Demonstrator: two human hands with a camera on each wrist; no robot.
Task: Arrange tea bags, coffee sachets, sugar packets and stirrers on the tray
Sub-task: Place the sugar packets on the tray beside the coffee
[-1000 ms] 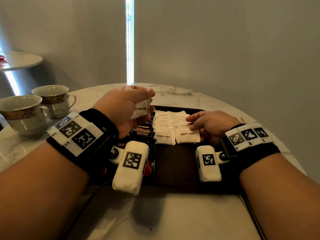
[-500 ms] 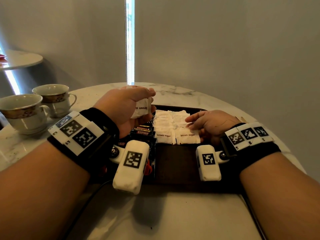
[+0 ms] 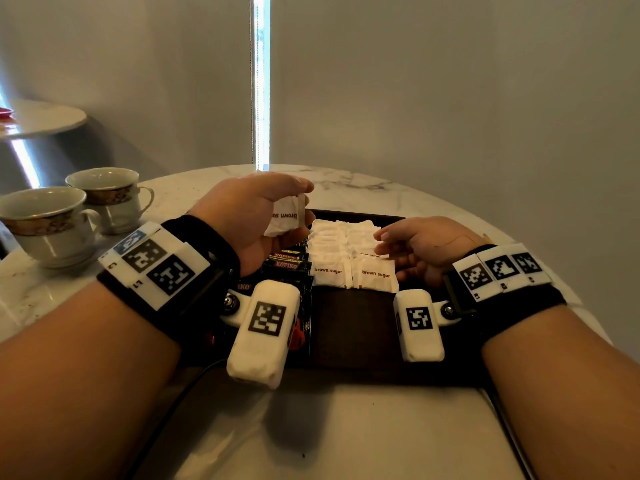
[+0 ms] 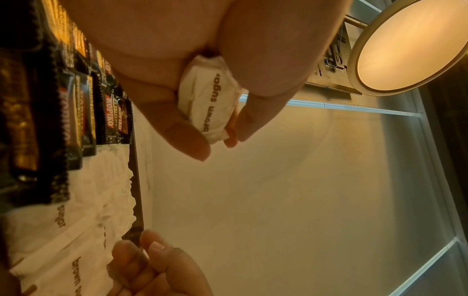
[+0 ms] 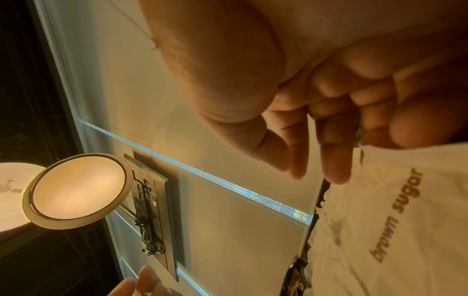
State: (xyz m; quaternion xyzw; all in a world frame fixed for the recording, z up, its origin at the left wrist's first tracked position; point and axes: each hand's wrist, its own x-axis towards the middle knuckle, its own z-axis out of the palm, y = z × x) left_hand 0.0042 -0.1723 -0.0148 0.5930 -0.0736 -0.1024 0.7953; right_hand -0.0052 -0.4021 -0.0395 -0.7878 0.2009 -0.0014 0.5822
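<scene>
Black Kopiko coffee sachets (image 3: pixel 287 265) and two rows of white paper brown-sugar packets (image 3: pixel 349 251) are laid on the dark rectangular tray (image 3: pixel 349 323), a further bunch of packets (image 4: pixel 210 108) is clutched in the left hand (image 3: pixel 249 216) above it, the right hand (image 3: pixel 426 247) is loosely curled and holds nothing at the rows' edge, and no tea bags or stirrers are seen.

White brown-sugar packets (image 3: pixel 353 258) lie rowed beside Kopiko sachets (image 3: pixel 287 268).

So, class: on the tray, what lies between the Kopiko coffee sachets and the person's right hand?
In the head view, two rows of white brown sugar packets lie between the Kopiko sachets and the right hand.
</scene>
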